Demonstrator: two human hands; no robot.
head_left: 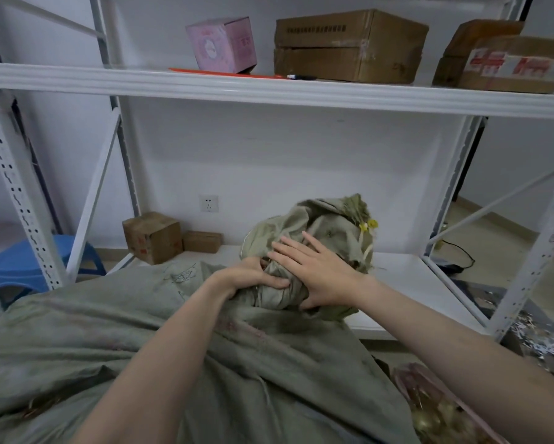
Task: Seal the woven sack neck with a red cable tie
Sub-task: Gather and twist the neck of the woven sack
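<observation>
A large grey-green woven sack lies across the foreground, its bunched neck rising over the low white shelf. My left hand is clenched around the gathered neck from the left. My right hand presses flat against the neck from the right, fingers spread, thumb tucked under the fabric. A yellow tie hangs in the loose fabric near the top of the bunch. A long red cable tie lies on the upper shelf, under the pink box.
White metal racking stands ahead, carrying a pink box and cardboard boxes on the upper shelf. Two small cartons sit at the back of the lower shelf. A blue stool stands left. Shiny scraps lie on the floor at right.
</observation>
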